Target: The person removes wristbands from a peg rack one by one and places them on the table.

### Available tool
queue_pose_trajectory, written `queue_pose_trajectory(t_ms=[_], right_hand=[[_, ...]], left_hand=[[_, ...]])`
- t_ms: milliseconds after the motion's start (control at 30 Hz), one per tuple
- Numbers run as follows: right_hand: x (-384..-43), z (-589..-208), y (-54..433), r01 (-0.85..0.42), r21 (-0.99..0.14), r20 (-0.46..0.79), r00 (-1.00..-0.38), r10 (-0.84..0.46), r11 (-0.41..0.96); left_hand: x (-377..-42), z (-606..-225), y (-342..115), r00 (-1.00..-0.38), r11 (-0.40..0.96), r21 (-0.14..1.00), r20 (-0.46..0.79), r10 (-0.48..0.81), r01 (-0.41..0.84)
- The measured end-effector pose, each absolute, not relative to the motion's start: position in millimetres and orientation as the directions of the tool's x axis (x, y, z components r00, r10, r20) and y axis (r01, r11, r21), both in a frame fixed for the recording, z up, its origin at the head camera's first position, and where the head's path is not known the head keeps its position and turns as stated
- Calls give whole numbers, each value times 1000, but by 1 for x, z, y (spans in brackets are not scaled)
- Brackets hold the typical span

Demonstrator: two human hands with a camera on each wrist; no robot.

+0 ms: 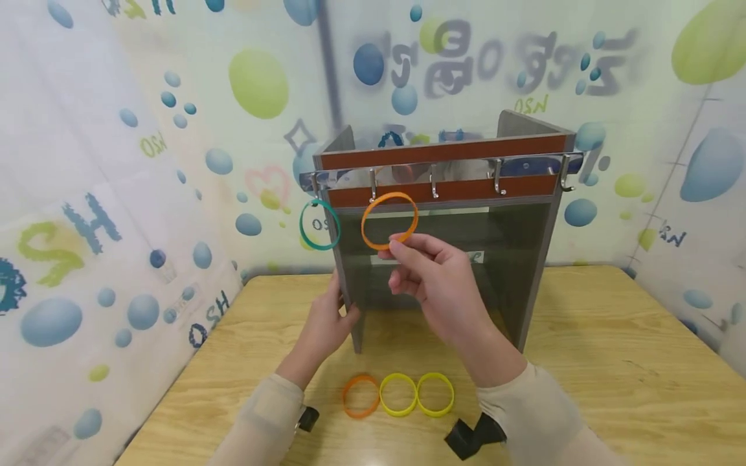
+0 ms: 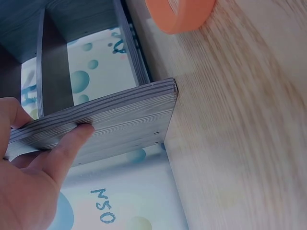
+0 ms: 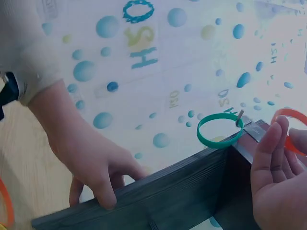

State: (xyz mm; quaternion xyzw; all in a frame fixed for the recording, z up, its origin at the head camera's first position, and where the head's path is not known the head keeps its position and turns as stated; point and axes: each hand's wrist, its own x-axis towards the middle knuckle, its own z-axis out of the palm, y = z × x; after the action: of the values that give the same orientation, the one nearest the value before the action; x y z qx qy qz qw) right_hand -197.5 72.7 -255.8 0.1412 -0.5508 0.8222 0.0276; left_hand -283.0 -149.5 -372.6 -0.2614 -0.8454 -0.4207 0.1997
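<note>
Plainly, the right fingers (image 1: 428, 243) pinch an orange ring (image 1: 389, 195) while the left fingers (image 2: 72, 143) grip a side panel (image 2: 129, 117).

A shelf unit (image 1: 531, 259) stands as the main barrier on the table (image 1: 618, 336), with passing room to its right. Below its hook rail (image 1: 466, 168), an open front leads inward between the side panels, partly blocked by the right hand (image 1: 443, 285) and forearm. The left hand (image 1: 323, 323) grips the left panel, obstructing that edge. A green ring (image 1: 319, 247) occupies the leftmost hook; a narrow gap separates it from the raised orange ring (image 1: 379, 246). The three rightmost hooks jut forward, open to approach from the front. Another orange ring (image 1: 360, 416) and two yellow rings (image 1: 397, 413) form a low row between the forearms.
</note>
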Motion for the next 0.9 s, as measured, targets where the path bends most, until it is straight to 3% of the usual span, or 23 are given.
queue_pose_trajectory(t_ms=[267,900], right_hand=[[-167,-280,86,-126,-872,186,-979,-81,-472],[-131,-365,175,-16,-931,37,-998,-51,-364]], left_hand=[[-283,-375,-149,-776,501,604,566,278,620],[-284,-376,-149,-789,493,624,549,277,607]])
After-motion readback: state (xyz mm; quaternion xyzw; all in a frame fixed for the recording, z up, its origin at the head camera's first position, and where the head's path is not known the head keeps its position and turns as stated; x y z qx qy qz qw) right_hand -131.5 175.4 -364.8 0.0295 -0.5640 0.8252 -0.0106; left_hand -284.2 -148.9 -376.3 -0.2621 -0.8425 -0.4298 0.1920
